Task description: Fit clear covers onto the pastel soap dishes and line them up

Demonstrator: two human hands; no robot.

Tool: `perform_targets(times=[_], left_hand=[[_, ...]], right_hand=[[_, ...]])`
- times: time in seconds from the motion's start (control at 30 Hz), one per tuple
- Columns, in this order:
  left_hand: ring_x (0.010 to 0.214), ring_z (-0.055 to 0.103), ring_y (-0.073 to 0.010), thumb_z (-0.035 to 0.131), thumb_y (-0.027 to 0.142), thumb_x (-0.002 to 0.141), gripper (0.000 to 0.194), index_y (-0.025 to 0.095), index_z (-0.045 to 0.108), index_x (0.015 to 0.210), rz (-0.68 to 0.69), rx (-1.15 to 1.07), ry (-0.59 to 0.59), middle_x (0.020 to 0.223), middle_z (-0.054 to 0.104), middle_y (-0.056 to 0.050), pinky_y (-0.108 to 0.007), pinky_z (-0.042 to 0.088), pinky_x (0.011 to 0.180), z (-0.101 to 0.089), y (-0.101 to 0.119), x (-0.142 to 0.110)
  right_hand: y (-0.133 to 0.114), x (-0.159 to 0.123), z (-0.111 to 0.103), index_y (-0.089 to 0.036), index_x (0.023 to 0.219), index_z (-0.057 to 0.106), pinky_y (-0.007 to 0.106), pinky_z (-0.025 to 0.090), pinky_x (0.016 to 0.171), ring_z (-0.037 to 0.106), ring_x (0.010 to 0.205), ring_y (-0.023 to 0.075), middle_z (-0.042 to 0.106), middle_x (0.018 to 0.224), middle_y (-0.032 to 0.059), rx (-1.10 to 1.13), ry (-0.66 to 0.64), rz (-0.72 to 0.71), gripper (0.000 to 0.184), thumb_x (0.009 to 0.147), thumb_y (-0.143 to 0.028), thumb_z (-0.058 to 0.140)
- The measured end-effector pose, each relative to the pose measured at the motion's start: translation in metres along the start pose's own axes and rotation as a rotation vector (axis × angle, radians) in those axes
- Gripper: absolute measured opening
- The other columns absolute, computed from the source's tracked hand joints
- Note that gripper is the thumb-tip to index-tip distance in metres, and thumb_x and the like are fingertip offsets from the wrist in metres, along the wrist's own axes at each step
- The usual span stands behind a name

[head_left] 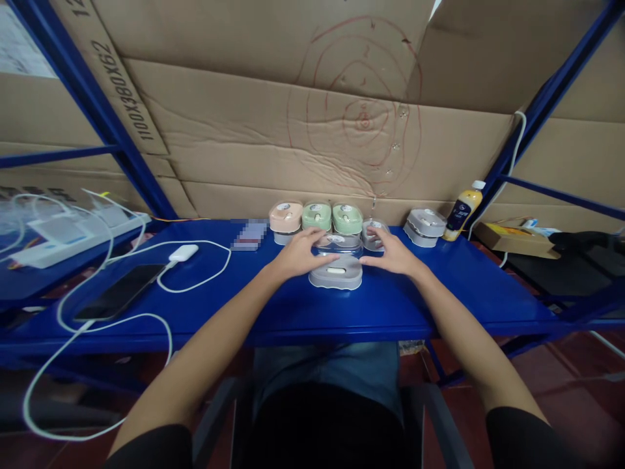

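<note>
My left hand and my right hand are on either side of a clear plastic container with a greyish top. The left thumb reaches across the container's front, with the fingers near its back left corner. On the right, the thumb tip is close to the container's edge, and the fingers curve apart from the thumb. Both hands look open; whether they touch the container, I cannot tell. Directly in front sits a grey lidded box with a pale latch and a wavy rim.
Behind stand a peach-lidded box, two green-lidded boxes and a grey box. Farther right are stacked grey boxes and a juice bottle. A phone with white cables lies left on the blue table.
</note>
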State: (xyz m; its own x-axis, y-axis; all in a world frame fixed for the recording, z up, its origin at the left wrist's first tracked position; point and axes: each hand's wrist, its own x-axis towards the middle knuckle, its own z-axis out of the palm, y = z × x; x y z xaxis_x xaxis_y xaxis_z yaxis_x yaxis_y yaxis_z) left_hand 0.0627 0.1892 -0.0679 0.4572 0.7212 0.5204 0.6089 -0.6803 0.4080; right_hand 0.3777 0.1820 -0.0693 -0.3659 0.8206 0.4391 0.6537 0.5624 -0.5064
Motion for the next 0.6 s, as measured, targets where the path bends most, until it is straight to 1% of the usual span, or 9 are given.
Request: perform_targets(times=[0.03,0.07,0.1,0.17,0.23,0.37,0.43,0.53,0.6], left_hand=[[0.133,0.069,-0.0375,0.078,0.069,0.089,0.075,0.019,0.071,0.144,0.019,0.01,-0.011,0.147,0.069,-0.016,-0.053,0.053,0.119,-0.001,0.003,-0.001],[0.132,0.069,-0.0376,0.079,0.07,0.087,0.077,0.02,0.07,0.145,0.034,0.019,-0.027,0.146,0.069,-0.016,-0.053,0.053,0.118,-0.001,0.006,-0.002],[0.132,0.068,-0.0381,0.081,0.071,0.085,0.08,0.021,0.069,0.147,0.043,0.027,-0.046,0.146,0.068,-0.016,-0.053,0.053,0.118,-0.002,0.008,-0.003],[0.135,0.066,-0.04,0.084,0.072,0.081,0.091,0.02,0.063,0.153,0.052,0.042,-0.095,0.149,0.065,-0.018,-0.054,0.053,0.118,-0.002,0.01,-0.006],[0.138,0.064,-0.0418,0.087,0.072,0.078,0.101,0.019,0.057,0.159,0.053,0.045,-0.151,0.15,0.062,-0.019,-0.055,0.052,0.119,-0.003,0.01,-0.008],[0.14,0.061,-0.0432,0.091,0.072,0.072,0.112,0.024,0.049,0.164,0.068,0.012,-0.225,0.152,0.058,-0.019,-0.059,0.051,0.119,-0.004,0.004,-0.009],[0.141,0.059,-0.0436,0.093,0.07,0.07,0.11,0.024,0.052,0.162,0.083,0.003,-0.246,0.151,0.058,-0.018,-0.059,0.05,0.12,-0.004,0.002,-0.009],[0.137,0.061,-0.0415,0.093,0.068,0.071,0.097,0.023,0.062,0.151,0.09,0.003,-0.296,0.138,0.066,-0.015,-0.055,0.053,0.116,-0.004,0.001,-0.008],[0.133,0.063,-0.04,0.091,0.067,0.072,0.09,0.023,0.067,0.146,0.081,0.0,-0.313,0.132,0.068,-0.014,-0.053,0.055,0.114,-0.005,0.002,-0.008]], right_hand=[[0.001,0.0,0.005,-0.022,0.163,0.054,0.064,0.06,0.11,0.071,0.132,0.043,0.066,0.154,0.0222,0.039,-0.011,-0.015,0.111,0.074,-0.076,0.091],[0.0,0.0,0.011,-0.023,0.168,0.047,0.065,0.058,0.114,0.068,0.138,0.0435,0.062,0.16,0.0221,0.074,-0.039,-0.042,0.117,0.073,-0.075,0.092],[-0.001,-0.001,0.017,-0.024,0.17,0.044,0.065,0.056,0.117,0.065,0.142,0.0435,0.06,0.163,0.0213,0.102,-0.073,-0.074,0.119,0.073,-0.073,0.093],[-0.006,-0.001,0.027,-0.025,0.17,0.045,0.064,0.053,0.121,0.065,0.144,0.0429,0.062,0.161,0.0197,0.136,-0.128,-0.132,0.117,0.074,-0.071,0.093],[-0.012,-0.002,0.033,-0.024,0.168,0.046,0.063,0.053,0.121,0.067,0.14,0.0415,0.066,0.156,0.019,0.154,-0.154,-0.168,0.114,0.075,-0.07,0.093],[-0.017,-0.002,0.037,-0.021,0.168,0.047,0.061,0.055,0.12,0.069,0.138,0.0409,0.069,0.152,0.0203,0.136,-0.179,-0.188,0.112,0.076,-0.068,0.093],[-0.016,-0.002,0.038,-0.021,0.165,0.051,0.063,0.054,0.12,0.068,0.14,0.0426,0.068,0.153,0.0208,0.086,-0.196,-0.189,0.11,0.075,-0.068,0.094],[-0.014,-0.001,0.041,-0.019,0.16,0.057,0.065,0.052,0.121,0.064,0.143,0.0447,0.065,0.157,0.0219,0.022,-0.221,-0.186,0.104,0.077,-0.069,0.092],[-0.013,-0.001,0.043,-0.019,0.16,0.057,0.066,0.051,0.121,0.062,0.146,0.0447,0.063,0.159,0.0221,0.014,-0.229,-0.188,0.101,0.079,-0.069,0.09]])
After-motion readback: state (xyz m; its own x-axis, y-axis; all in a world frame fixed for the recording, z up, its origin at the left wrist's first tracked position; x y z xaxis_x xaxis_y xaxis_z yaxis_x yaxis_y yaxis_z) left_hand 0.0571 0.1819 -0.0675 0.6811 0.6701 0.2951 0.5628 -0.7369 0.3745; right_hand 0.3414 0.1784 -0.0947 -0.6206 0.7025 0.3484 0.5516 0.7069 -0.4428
